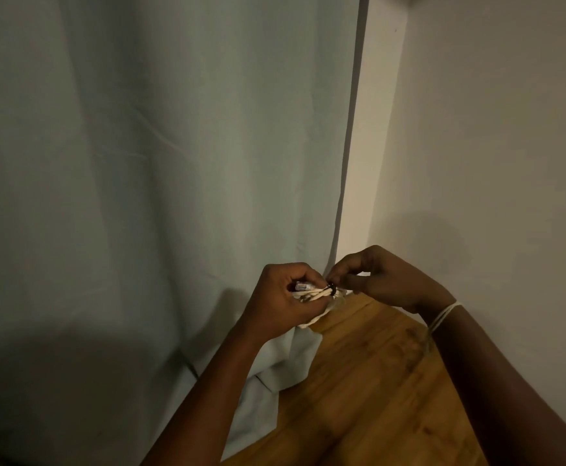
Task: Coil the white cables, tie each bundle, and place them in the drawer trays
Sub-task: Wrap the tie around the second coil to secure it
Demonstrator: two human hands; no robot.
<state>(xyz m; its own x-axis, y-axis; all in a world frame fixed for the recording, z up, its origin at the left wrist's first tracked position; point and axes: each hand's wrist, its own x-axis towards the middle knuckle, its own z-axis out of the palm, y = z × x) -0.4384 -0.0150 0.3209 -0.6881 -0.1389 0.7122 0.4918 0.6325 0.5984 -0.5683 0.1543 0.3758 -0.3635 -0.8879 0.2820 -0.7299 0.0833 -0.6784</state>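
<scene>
Left hand squeezing 1 white cable bundle, right hand pinching the black tie (half on). Might slip off, springing loose.

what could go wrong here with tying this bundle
The left hand pinches the coiled cable while the right hand works a dark tie near one end; it might slip off and let the loops spring open. Loose loops hang below the grip and could escape. The dim light makes the tie hard to see.
</scene>
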